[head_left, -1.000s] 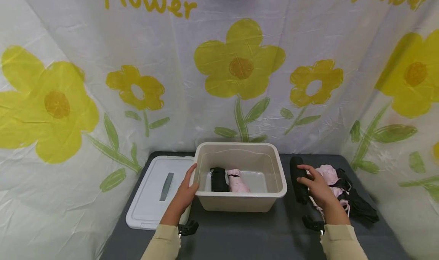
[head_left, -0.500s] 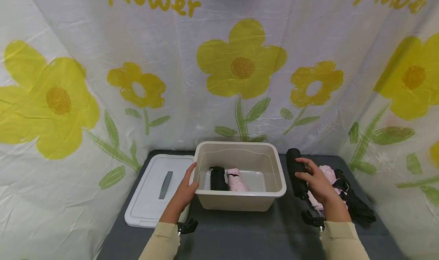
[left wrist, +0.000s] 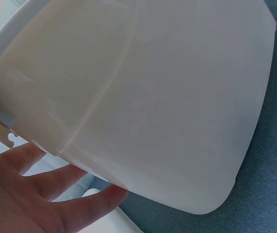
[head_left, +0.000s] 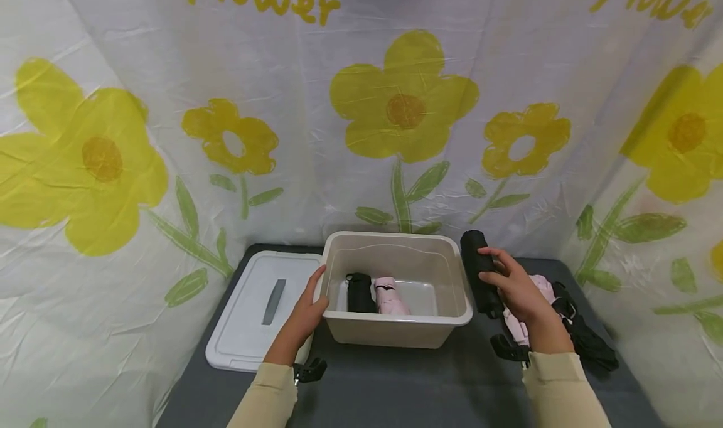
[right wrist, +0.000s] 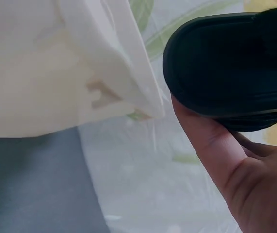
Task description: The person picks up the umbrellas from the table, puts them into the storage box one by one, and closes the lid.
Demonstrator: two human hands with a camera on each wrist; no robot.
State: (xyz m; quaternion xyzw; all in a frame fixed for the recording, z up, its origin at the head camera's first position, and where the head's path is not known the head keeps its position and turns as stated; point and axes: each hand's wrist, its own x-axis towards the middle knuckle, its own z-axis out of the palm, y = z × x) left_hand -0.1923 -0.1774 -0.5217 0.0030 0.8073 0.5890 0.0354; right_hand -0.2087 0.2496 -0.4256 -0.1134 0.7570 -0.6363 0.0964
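My left hand rests along the left side of a beige plastic bin, fingers fairly straight against its wall in the left wrist view. Inside the bin, a folded black umbrella and a folded pink umbrella lie side by side. Beyond the bin's right wall, my right hand grips another folded black umbrella between thumb and fingers. It is tilted, its top leaning left toward the bin's rim. Up close in the right wrist view, the dark rounded end of this umbrella hides most of the fingers.
A white lid with a grey handle lies left of the bin. Right of it, partly behind my right hand, is a heap of pink fabric and black fabric. A flower-printed curtain hangs behind the dark table.
My right hand has lifted the black umbrella from beside the heap and carried it left, up to the bin's right rim. The left hand stays at the bin.
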